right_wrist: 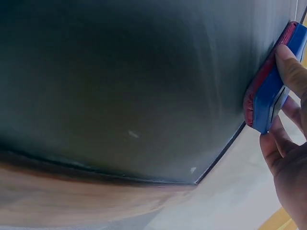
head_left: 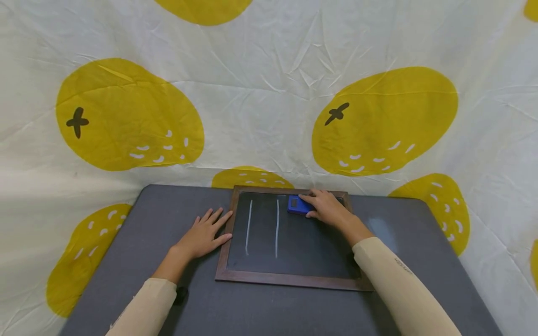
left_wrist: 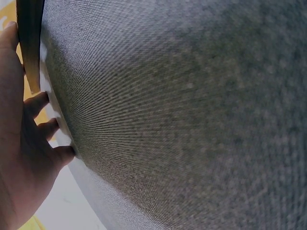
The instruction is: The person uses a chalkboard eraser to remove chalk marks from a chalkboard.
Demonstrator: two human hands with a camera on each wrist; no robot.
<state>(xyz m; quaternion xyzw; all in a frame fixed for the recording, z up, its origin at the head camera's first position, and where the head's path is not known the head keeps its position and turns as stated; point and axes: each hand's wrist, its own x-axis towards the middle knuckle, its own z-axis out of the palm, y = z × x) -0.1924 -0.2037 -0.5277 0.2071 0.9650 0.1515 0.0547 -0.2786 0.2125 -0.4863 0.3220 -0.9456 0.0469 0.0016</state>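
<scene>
A blackboard point(head_left: 311, 247) in a brown wooden frame point(head_left: 290, 279) lies on the grey table, with two long chalk lines point(head_left: 277, 228) on its left half. Near the far edge of the board, my right hand point(head_left: 329, 208) grips a blue eraser point(head_left: 295, 205). In the right wrist view the eraser point(right_wrist: 268, 98) has a dark red pad laid against the black surface, thumb on one side and fingers on the other. My left hand point(head_left: 204, 235) rests with spread fingers on the table, its fingertips touching the frame's left side. In the left wrist view the left hand point(left_wrist: 29, 143) shows only partly.
The grey table point(head_left: 168, 219) reaches back to a white cloth point(head_left: 260, 121) with yellow fruit prints, hanging behind and at the sides. Faint chalk marks point(right_wrist: 133, 134) lie on the board's right part. A pale smudge point(head_left: 381, 233) marks the table right of the board.
</scene>
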